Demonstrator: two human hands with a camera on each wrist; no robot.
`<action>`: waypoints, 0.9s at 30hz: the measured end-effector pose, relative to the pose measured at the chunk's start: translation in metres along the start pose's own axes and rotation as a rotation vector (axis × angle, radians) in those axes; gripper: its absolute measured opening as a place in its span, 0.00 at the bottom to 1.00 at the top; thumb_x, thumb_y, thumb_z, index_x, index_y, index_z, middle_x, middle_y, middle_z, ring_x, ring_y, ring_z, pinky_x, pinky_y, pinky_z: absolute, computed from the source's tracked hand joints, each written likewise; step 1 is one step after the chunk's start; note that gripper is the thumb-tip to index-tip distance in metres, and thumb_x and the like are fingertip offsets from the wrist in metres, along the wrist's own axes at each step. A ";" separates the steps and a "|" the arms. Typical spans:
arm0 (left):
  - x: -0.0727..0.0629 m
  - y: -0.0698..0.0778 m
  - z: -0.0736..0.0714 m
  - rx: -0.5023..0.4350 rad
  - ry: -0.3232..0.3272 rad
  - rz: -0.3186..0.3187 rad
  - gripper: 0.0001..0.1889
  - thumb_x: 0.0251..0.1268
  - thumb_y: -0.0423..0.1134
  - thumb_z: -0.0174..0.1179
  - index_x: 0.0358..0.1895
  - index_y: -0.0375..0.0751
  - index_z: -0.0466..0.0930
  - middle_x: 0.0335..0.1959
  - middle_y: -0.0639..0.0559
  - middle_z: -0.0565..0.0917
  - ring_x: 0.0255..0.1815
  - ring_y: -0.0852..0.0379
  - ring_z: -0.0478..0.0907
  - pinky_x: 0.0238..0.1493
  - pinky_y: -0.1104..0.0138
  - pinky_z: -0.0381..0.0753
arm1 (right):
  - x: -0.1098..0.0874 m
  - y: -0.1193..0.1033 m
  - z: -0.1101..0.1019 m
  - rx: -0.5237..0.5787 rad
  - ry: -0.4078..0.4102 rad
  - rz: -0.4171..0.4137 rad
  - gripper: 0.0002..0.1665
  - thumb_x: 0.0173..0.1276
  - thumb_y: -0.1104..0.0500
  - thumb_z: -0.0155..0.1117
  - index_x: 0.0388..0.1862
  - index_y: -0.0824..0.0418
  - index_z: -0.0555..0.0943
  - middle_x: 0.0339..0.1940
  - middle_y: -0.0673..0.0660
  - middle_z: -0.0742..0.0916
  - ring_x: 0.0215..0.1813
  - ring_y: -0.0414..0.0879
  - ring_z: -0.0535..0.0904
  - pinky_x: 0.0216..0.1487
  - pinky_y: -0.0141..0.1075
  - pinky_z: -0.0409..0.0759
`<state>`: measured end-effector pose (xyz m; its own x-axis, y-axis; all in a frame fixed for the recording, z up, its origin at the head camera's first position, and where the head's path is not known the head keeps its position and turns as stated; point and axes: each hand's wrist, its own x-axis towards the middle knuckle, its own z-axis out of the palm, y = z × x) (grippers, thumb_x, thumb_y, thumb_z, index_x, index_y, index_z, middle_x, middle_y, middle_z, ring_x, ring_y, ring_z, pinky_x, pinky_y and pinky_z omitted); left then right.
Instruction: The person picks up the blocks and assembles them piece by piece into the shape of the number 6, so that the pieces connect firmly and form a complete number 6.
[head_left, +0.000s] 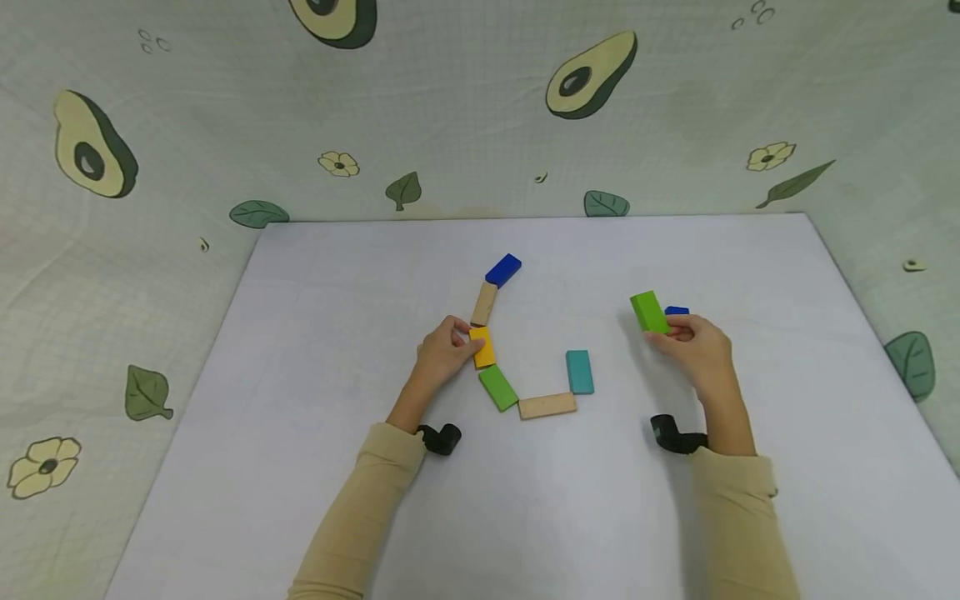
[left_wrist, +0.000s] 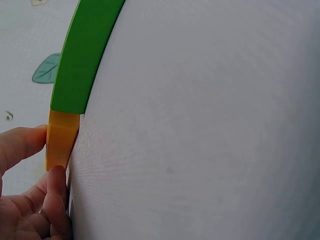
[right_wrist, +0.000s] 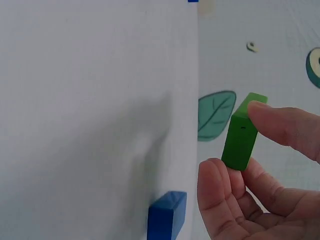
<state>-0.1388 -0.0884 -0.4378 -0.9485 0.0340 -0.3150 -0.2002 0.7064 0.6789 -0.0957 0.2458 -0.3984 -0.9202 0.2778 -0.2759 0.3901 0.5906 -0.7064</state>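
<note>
My left hand (head_left: 444,352) pinches a yellow wooden block (head_left: 482,347) between thumb and fingers, on the white table. That block is part of a curved line: above it a plain wood block (head_left: 484,304) and a dark blue block (head_left: 503,270), below it a green block (head_left: 498,388), then another plain wood block (head_left: 547,406) and a teal block (head_left: 580,372). On the right, my right hand (head_left: 696,350) holds a second green block (head_left: 648,312) up off the table, thumb on one side and fingers on the other. Just beyond that hand lies a blue block (right_wrist: 167,215), partly hidden in the head view.
The white table (head_left: 315,283) has its back edge against a hanging cloth (head_left: 465,108) printed with avocados, leaves and flowers. Black wrist cameras, left (head_left: 440,439) and right (head_left: 677,435), sit at the cuffs.
</note>
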 end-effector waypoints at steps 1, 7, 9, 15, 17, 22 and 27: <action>0.000 0.000 0.000 0.001 0.000 0.001 0.18 0.60 0.49 0.60 0.48 0.42 0.72 0.30 0.48 0.77 0.29 0.53 0.70 0.34 0.67 0.60 | 0.000 -0.003 0.003 -0.008 -0.010 -0.016 0.36 0.61 0.49 0.64 0.60 0.70 0.70 0.49 0.62 0.76 0.47 0.47 0.70 0.39 0.26 0.69; 0.001 0.000 0.000 0.001 -0.004 0.004 0.18 0.60 0.49 0.60 0.48 0.43 0.72 0.30 0.48 0.77 0.29 0.53 0.70 0.35 0.67 0.59 | 0.001 -0.019 0.023 -0.059 -0.074 -0.089 0.33 0.61 0.52 0.65 0.58 0.71 0.71 0.46 0.65 0.78 0.48 0.53 0.73 0.42 0.35 0.71; 0.000 0.000 0.000 0.000 -0.006 0.003 0.18 0.60 0.49 0.61 0.48 0.43 0.72 0.30 0.48 0.77 0.29 0.53 0.70 0.35 0.67 0.59 | 0.002 -0.023 0.029 -0.063 -0.100 -0.102 0.32 0.61 0.52 0.65 0.58 0.71 0.71 0.46 0.66 0.78 0.47 0.54 0.73 0.43 0.36 0.71; 0.000 0.000 -0.001 0.009 0.001 0.001 0.18 0.60 0.49 0.60 0.48 0.42 0.72 0.30 0.48 0.77 0.29 0.53 0.70 0.34 0.67 0.59 | 0.006 -0.032 0.047 -0.044 -0.179 -0.146 0.30 0.60 0.55 0.65 0.57 0.71 0.72 0.45 0.65 0.77 0.47 0.53 0.72 0.43 0.35 0.72; 0.000 0.000 -0.001 0.008 0.001 0.002 0.18 0.60 0.49 0.60 0.48 0.42 0.72 0.30 0.48 0.77 0.29 0.53 0.70 0.34 0.67 0.60 | 0.008 -0.034 0.053 -0.043 -0.199 -0.153 0.30 0.60 0.55 0.65 0.57 0.71 0.72 0.45 0.65 0.77 0.46 0.53 0.72 0.42 0.34 0.72; -0.001 0.000 0.000 0.006 0.002 0.003 0.18 0.60 0.49 0.60 0.48 0.43 0.72 0.30 0.48 0.76 0.28 0.54 0.70 0.33 0.67 0.59 | 0.012 -0.036 0.063 -0.050 -0.237 -0.159 0.29 0.61 0.56 0.65 0.56 0.71 0.73 0.45 0.64 0.77 0.46 0.53 0.72 0.43 0.36 0.72; -0.001 0.000 0.000 0.004 0.006 0.008 0.18 0.60 0.48 0.61 0.48 0.42 0.72 0.29 0.48 0.76 0.28 0.54 0.69 0.34 0.67 0.59 | 0.013 -0.037 0.068 -0.071 -0.256 -0.178 0.28 0.61 0.56 0.64 0.56 0.72 0.73 0.45 0.65 0.77 0.46 0.54 0.72 0.44 0.39 0.71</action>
<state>-0.1378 -0.0883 -0.4374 -0.9515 0.0352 -0.3057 -0.1919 0.7088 0.6788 -0.1244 0.1760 -0.4206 -0.9491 -0.0286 -0.3136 0.2157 0.6665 -0.7136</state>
